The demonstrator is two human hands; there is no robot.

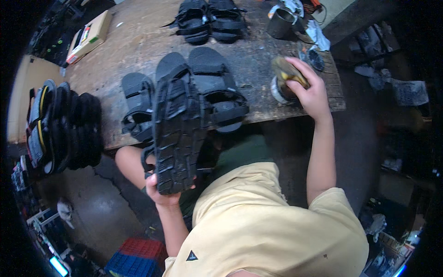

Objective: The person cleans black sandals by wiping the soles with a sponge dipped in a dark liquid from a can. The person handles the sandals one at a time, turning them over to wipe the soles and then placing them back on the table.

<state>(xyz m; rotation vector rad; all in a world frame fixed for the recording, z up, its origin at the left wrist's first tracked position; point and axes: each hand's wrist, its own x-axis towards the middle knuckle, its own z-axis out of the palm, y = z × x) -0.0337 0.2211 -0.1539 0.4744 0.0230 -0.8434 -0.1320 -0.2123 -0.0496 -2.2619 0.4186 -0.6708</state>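
Note:
My left hand (166, 194) grips a black sandal (176, 135) by one end, its treaded sole turned up towards me. In my right hand (309, 88) is a yellowish-brown pad or sponge (289, 71), held just over an open round tin (279, 90); whether the two touch cannot be told. Behind the held sandal, another black strap sandal (216, 83) lies sole down on the wooden table (258, 65). A smaller black sandal (136, 100) lies to its left. A pair of black sandals (209, 22) stands near the table's far side.
Stacked sandals (65, 128) stand at the table's left edge, near a cardboard box (20, 100). A flat carton (89, 36) lies at the far left. On the far right are a dark metal cup (281, 23) and crumpled rags (317, 36). Red and blue crates (136, 256) stand on the floor.

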